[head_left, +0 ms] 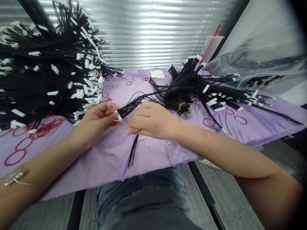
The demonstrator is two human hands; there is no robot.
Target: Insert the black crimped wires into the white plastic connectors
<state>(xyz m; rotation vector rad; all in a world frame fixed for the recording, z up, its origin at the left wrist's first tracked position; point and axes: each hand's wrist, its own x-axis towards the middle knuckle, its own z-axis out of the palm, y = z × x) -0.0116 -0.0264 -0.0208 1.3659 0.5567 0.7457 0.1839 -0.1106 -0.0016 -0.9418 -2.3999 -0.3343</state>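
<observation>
My left hand [102, 119] pinches a white plug connector [118, 115] at the end of several thin black wires [130, 108]. Close to its right, my right hand [150, 121] is closed with its knuckles up. Short black wires [133, 151] with bare metal tips hang below its fingers toward the table's front edge. The longer wires run behind my right hand to a heap of black wire harnesses [177, 84] with white connectors. A bundle there is tied with a yellow band [180, 106]. My right fingertips are partly hidden.
A large pile of black harnesses with white connectors [48, 64] fills the left. Red rubber bands [45, 127] lie scattered on the purple cloth [153, 153]. At the back right stand a cup with a red straw [212, 48] and a clear plastic bag [259, 70].
</observation>
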